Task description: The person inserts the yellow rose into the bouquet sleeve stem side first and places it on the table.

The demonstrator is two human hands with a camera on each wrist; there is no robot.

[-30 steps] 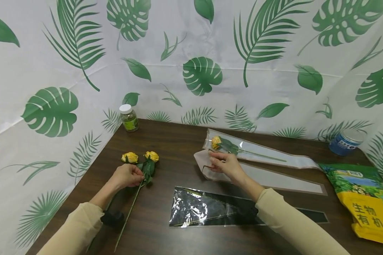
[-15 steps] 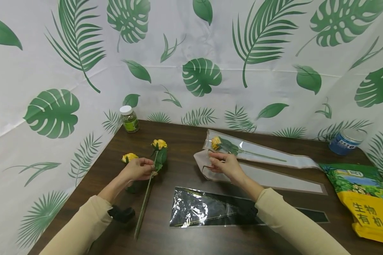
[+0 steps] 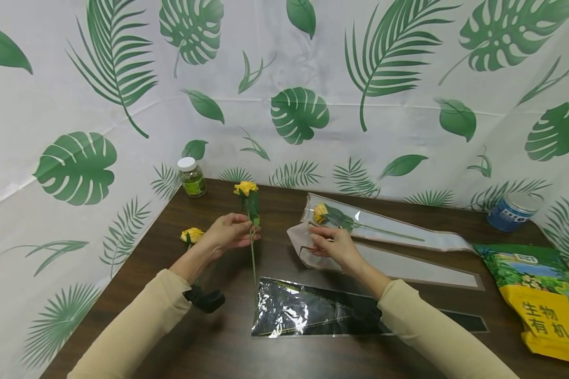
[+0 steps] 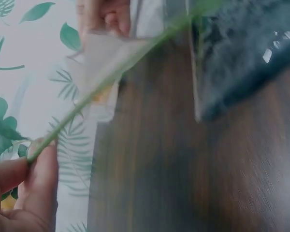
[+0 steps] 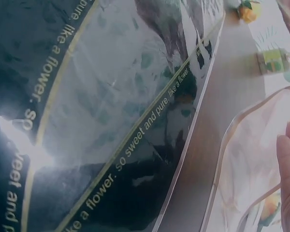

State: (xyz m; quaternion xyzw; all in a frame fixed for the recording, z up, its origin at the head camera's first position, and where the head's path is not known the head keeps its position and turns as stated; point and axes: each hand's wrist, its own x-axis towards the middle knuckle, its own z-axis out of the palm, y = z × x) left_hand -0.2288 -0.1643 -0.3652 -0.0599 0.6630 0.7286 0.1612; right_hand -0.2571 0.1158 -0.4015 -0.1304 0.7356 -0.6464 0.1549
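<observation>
In the head view my left hand (image 3: 228, 231) pinches the green stem of a yellow rose (image 3: 245, 188), bloom upward, just left of the sleeves. The left wrist view shows its stem (image 4: 99, 89) between thumb and fingers, slanting across. My right hand (image 3: 334, 245) pinches the rim of a pale flower sleeve (image 3: 408, 263), whose mouth stands partly open toward the left. Behind it lies a clear-fronted sleeve (image 3: 448, 239) with a yellow rose (image 3: 320, 212) inside. Nearer to me is a black flower sleeve (image 3: 303, 310), printed with gold lines and lettering.
Another yellow rose (image 3: 192, 235) lies on the dark wooden table (image 3: 246, 352), partly hidden by my left arm. A white-lidded jar (image 3: 193, 179) stands at the back left. On the right are a blue tin (image 3: 512, 211) and a yellow-green bag (image 3: 545, 305).
My left hand has lifted one rose from beside the other and carried it right and away from me, toward the pale sleeve. My right hand keeps its hold on the sleeve's rim.
</observation>
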